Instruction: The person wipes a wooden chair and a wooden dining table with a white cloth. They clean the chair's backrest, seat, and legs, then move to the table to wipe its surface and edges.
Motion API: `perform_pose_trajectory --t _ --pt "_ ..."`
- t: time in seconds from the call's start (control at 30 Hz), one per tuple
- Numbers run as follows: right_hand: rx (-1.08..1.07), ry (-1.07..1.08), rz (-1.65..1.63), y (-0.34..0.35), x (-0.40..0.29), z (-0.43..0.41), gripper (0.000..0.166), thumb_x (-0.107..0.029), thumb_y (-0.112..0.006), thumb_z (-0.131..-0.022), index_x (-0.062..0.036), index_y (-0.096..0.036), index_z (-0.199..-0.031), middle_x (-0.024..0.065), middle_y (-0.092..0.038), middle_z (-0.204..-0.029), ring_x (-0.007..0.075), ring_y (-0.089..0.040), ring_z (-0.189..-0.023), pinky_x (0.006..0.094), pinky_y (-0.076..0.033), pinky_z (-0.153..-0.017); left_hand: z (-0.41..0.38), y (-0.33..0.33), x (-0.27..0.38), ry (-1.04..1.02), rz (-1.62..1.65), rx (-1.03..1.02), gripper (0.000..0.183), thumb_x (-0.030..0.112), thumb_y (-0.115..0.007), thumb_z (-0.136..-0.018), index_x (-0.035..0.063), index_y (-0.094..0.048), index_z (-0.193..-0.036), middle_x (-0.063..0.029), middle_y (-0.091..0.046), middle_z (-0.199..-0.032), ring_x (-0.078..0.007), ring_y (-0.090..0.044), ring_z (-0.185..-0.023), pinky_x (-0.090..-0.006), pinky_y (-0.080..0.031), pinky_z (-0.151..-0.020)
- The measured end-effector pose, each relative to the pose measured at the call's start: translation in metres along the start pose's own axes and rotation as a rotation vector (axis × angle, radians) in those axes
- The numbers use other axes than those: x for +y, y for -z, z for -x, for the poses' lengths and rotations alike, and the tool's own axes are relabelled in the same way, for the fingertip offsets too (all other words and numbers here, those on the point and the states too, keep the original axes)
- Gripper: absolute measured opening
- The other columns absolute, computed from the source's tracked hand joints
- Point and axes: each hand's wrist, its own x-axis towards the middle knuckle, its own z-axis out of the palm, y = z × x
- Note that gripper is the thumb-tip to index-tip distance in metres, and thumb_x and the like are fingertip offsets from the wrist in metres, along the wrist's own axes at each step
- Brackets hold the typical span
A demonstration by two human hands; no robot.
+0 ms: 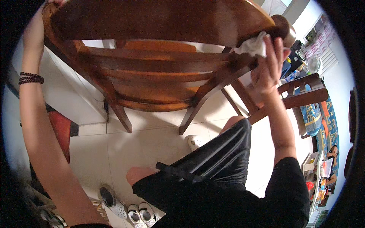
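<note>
A brown wooden chair [151, 61] with a slatted back fills the upper middle, its broad top rail [159, 20] closest to me. My right hand [269, 64] presses a crumpled white cloth [252, 47] against the right side of the backrest, just under the end of the top rail. Its fingers lie fairly straight over the cloth. At the upper left, my left hand [54, 3] grips the other end of the top rail; the picture's rim and the chair hide most of it. Dark beads circle that wrist.
Another wooden chair [302, 91] stands close on the right. A white panel [77, 94] runs along the left, near a red item [60, 131]. Clogs [112, 202] and sneakers [141, 215] lie on the tiled floor [148, 154]. A person [332, 159] sits far right behind a cluttered table.
</note>
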Motion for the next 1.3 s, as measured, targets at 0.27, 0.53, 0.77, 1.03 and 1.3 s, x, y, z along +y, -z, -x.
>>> perform_pose_trajectory --t 0.27,0.53,0.77,1.03,1.3 --pt "-0.511 -0.098 -0.682 -0.027 -0.075 0.15 0.038 -0.005 -0.065 -0.074 -0.0018 -0.064 -0.112 0.0124 -0.056 -0.129 0.0268 -0.054 -0.121 0.037 -0.043 -0.103 -0.006 0.01 -0.017 0.005 0.072 -0.194 0.041 0.028 -0.033 -0.101 0.0007 -0.061 -0.089 -0.0045 -0.063 -0.093 -0.0123 -0.058 -0.089 -0.0255 -0.042 -0.087" --pt "-0.708 0.215 -0.563 -0.039 -0.113 0.191 0.051 -0.006 -0.056 -0.079 0.0027 -0.052 -0.129 0.0113 -0.045 -0.142 0.0196 -0.042 -0.133 0.0325 -0.039 -0.107 -0.002 0.01 0.007 0.073 0.11 -0.09 0.038 0.025 -0.037 -0.1 -0.0005 -0.059 -0.082 -0.0058 -0.062 -0.088 -0.0139 -0.058 -0.085 -0.0263 -0.042 -0.084" --pt "-0.747 0.693 -0.324 -0.039 -0.058 0.161 0.068 -0.02 -0.048 -0.084 0.003 -0.027 -0.144 0.0071 -0.028 -0.153 0.0129 -0.03 -0.139 0.0273 -0.021 -0.117 0.002 0.004 0.008 0.044 0.171 -0.084 0.042 0.027 -0.037 -0.101 -0.0002 -0.058 -0.077 -0.0065 -0.06 -0.081 -0.0152 -0.057 -0.08 -0.0277 -0.044 -0.08" --pt "-0.266 0.383 -0.051 0.021 0.032 -0.004 0.03 -0.009 -0.062 -0.078 -0.0017 -0.068 -0.107 0.0059 -0.059 -0.129 0.0189 -0.045 -0.131 0.0393 -0.021 -0.115 0.004 0.003 0.01 0.041 0.181 -0.07 0.043 0.027 -0.036 -0.101 -0.0006 -0.057 -0.076 -0.0079 -0.061 -0.081 -0.016 -0.058 -0.08 -0.0279 -0.044 -0.078" --pt "-0.49 0.327 -0.32 0.006 -0.017 0.062 0.043 -0.007 -0.06 -0.075 0.0047 -0.062 -0.117 0.012 -0.044 -0.142 0.022 -0.041 -0.133 0.0319 -0.034 -0.111 0.006 0.004 0.013 0.071 0.18 -0.003 0.041 0.026 -0.038 -0.101 0.0001 -0.059 -0.076 -0.0081 -0.062 -0.081 -0.0163 -0.058 -0.08 -0.029 -0.045 -0.079"
